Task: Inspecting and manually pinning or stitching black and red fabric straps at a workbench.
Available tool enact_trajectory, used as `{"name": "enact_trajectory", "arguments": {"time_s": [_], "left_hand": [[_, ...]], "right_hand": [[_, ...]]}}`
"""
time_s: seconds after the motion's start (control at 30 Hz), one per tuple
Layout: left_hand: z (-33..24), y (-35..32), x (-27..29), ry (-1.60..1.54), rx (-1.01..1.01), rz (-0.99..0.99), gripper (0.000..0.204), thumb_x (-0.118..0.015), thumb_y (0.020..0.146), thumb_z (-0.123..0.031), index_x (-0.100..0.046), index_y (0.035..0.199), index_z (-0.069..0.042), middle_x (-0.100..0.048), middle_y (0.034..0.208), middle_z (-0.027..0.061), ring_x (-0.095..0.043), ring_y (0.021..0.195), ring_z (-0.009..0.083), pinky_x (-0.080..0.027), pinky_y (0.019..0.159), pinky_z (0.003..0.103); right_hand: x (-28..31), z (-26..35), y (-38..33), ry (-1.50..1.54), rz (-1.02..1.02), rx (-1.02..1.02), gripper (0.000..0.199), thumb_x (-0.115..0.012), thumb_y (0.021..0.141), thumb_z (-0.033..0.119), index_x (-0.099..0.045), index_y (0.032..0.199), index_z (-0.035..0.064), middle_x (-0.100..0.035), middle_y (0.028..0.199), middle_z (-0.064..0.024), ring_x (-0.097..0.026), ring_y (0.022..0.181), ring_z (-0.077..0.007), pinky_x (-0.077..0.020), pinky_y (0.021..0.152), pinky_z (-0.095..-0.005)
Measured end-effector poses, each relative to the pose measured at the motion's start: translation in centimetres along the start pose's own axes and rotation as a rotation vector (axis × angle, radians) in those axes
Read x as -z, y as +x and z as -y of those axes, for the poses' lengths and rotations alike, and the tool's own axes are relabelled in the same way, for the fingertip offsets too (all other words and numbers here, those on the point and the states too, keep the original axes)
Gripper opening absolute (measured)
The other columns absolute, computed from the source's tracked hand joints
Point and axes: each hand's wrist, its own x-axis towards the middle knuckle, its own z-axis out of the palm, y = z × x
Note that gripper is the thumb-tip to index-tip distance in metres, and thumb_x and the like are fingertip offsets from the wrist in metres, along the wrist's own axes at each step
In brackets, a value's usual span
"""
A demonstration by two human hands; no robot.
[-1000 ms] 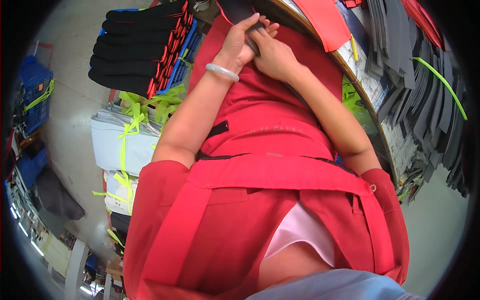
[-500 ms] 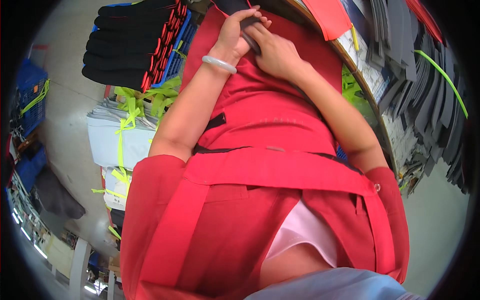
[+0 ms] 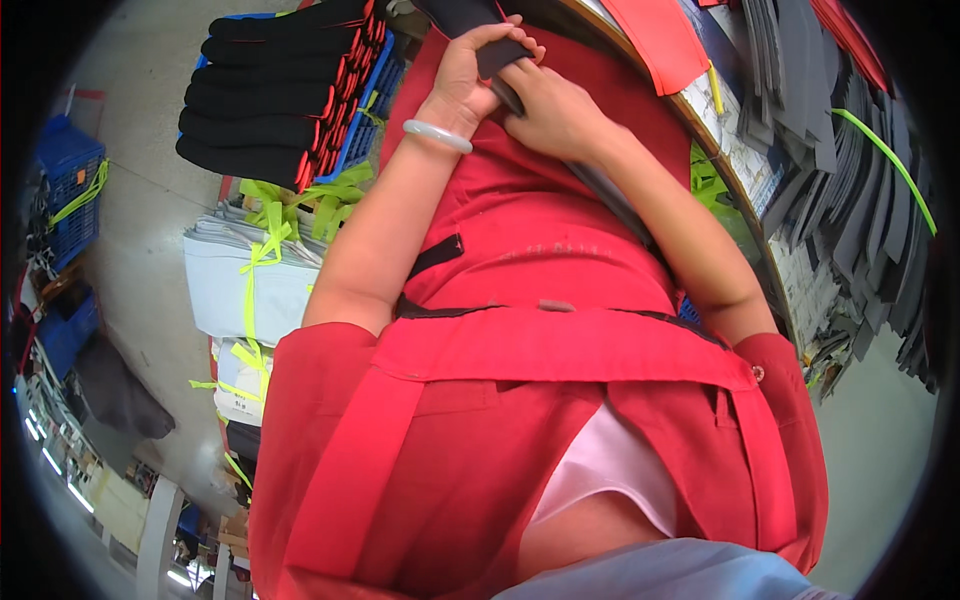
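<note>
Over my lap, at the top of the head view, both hands meet around dark grey and black fabric. My left hand [image 3: 462, 88], with a pale bangle at its wrist, is palm up, its fingers curled round a black fabric piece [image 3: 504, 58] with a red edge farther up. My right hand [image 3: 553, 112] is back up beside it, its fingertips tucked against the fabric. A dark grey strip [image 3: 612, 196] shows beneath my right forearm. The far end of the fabric runs out of the picture.
At left, a blue crate [image 3: 368, 115] carries several black, red-edged pieces [image 3: 265, 90]. Below it, pale sheets [image 3: 245, 285] are tied with yellow-green ribbon. A bench edge [image 3: 725, 165] runs along the right, with grey strips [image 3: 830, 190] and a red piece [image 3: 660, 45].
The black piece between my hands has come down over the left fingers and shows more. The grey strip under my right forearm is now more visible. The hands stay close together.
</note>
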Motion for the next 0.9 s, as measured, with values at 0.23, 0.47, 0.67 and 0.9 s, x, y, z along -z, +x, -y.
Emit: {"name": "enact_trajectory", "arguments": {"time_s": [0.23, 0.47, 0.67, 0.9], "left_hand": [[0.8, 0.8, -0.7, 0.082, -0.087, 0.024, 0.025, -0.059, 0.087, -0.008, -0.051, 0.106, 0.005, -0.063, 0.084, 0.0142, -0.064, 0.083, 0.0283, -0.053, 0.087, 0.042], [0.3, -0.5, 0.1, -0.008, -0.012, 0.296, 0.021, -0.060, 0.090, -0.015, -0.058, 0.103, 0.001, -0.064, 0.083, 0.0117, -0.063, 0.082, 0.0255, -0.054, 0.081, 0.040], [0.0, 0.3, 0.4, -0.013, 0.018, 0.022, 0.025, -0.060, 0.084, -0.004, -0.052, 0.106, 0.004, -0.063, 0.081, 0.0132, -0.063, 0.078, 0.0271, -0.052, 0.083, 0.041], [0.8, 0.9, 0.3, 0.073, -0.052, 0.068, 0.020, -0.059, 0.085, -0.010, -0.056, 0.099, 0.003, -0.063, 0.085, 0.0137, -0.062, 0.083, 0.0292, -0.051, 0.087, 0.042]], "right_hand": [[0.1, -0.2, 0.7, -0.094, -0.083, -0.031, 0.050, -0.056, 0.072, 0.008, -0.051, 0.122, 0.0121, -0.057, 0.123, -0.0104, -0.062, 0.094, -0.0359, -0.0522, 0.075, -0.0467], [-0.4, 0.4, -1.1, -0.102, -0.014, -0.021, 0.052, -0.055, 0.072, 0.011, -0.052, 0.124, 0.0143, -0.058, 0.124, -0.0116, -0.065, 0.093, -0.0352, -0.0546, 0.073, -0.0460], [0.2, 0.1, 0.0, -0.035, 0.035, -0.048, 0.046, -0.057, 0.073, 0.015, -0.052, 0.119, 0.0115, -0.058, 0.122, -0.0145, -0.064, 0.090, -0.0367, -0.0536, 0.077, -0.0459], [0.7, 0.0, 1.6, -0.034, 0.029, -0.110, 0.048, -0.059, 0.071, 0.013, -0.052, 0.119, 0.0108, -0.053, 0.129, -0.0101, -0.062, 0.096, -0.0391, -0.0507, 0.080, -0.0475]]}}
